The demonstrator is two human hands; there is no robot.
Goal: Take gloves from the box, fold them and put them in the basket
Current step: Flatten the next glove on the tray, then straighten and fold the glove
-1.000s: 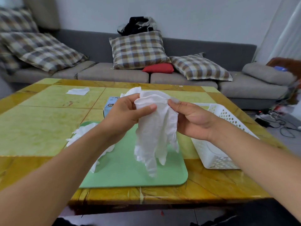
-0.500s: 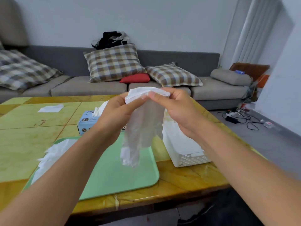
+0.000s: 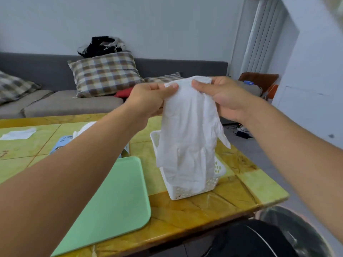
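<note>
1. Both hands hold one white glove (image 3: 187, 130) up in the air by its top edge.
2. Left hand (image 3: 148, 101) pinches the top edge with its thumb on the near side of the glove and its fingers curled behind.
3. Right hand (image 3: 222, 97) pinches the same edge just beside the left hand, thumb on the near side and fingers curled behind.
4. The glove hangs down flat from the two hands, with its finger parts pointing down.
5. The glove hangs right over the white basket (image 3: 185, 191) and hides most of it. You cannot tell if the glove tips touch the basket.
6. The basket has little holes in its sides and stands on the yellow and green table (image 3: 232, 191), near the table's right edge.
7. Left of the basket lies a green mat (image 3: 115, 197), flat on the table.
8. Left of the basket and farther back is the blue glove box (image 3: 61, 145), with a white glove poking out of its top. The left arm hides most of the box.
9. Far left of the basket, a small white sheet (image 3: 18, 133) lies flat on the table.
10. Behind the basket is a grey sofa (image 3: 61, 104) with a checked pillow (image 3: 104, 73) on it.
</note>
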